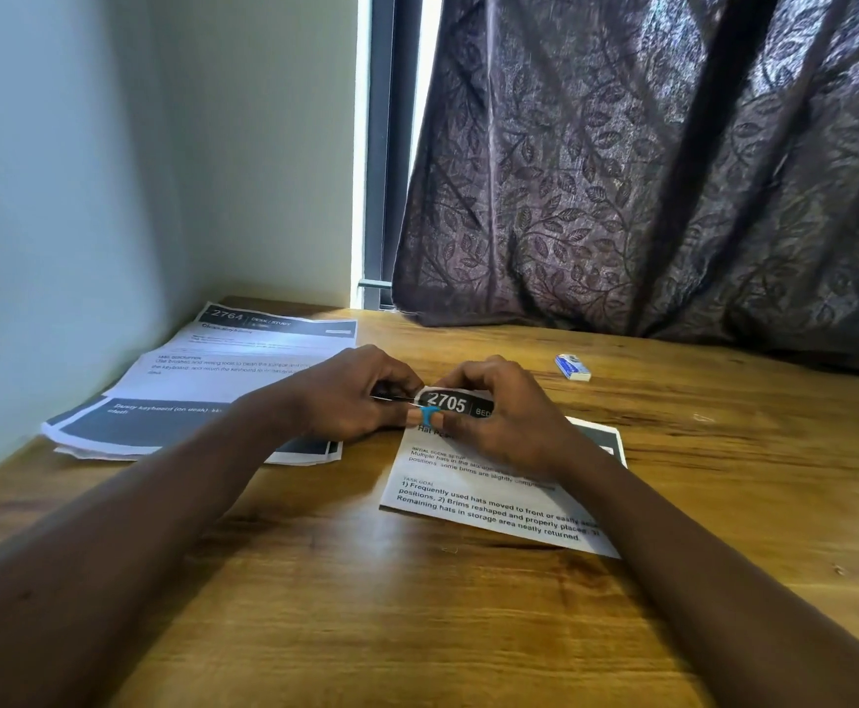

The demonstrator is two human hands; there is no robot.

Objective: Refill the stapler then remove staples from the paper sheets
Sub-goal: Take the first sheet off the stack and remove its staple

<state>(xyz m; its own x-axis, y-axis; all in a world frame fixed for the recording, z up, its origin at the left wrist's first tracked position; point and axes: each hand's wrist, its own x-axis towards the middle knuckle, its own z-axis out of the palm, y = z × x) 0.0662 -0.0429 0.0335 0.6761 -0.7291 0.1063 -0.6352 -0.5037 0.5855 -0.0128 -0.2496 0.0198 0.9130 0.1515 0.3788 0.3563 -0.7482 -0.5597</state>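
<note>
A printed sheet set headed "2705" (473, 498) lies on the wooden desk in front of me. My left hand (345, 396) grips a small dark tool with a thin metal tip and a blue part (427, 415), its tip at the sheet's top left corner. My right hand (498, 416) pinches that lifted corner by the header. Most of the tool is hidden inside my fingers, so I cannot tell whether it is the stapler or a remover. A small white and blue staple box (573, 366) sits on the desk to the right.
A second stack of printed sheets headed "2764" (223, 380) lies at the left, against the wall. A dark leaf-patterned curtain (647, 171) hangs over the desk's back edge. The wooden desk (417, 605) stretches toward me between my forearms.
</note>
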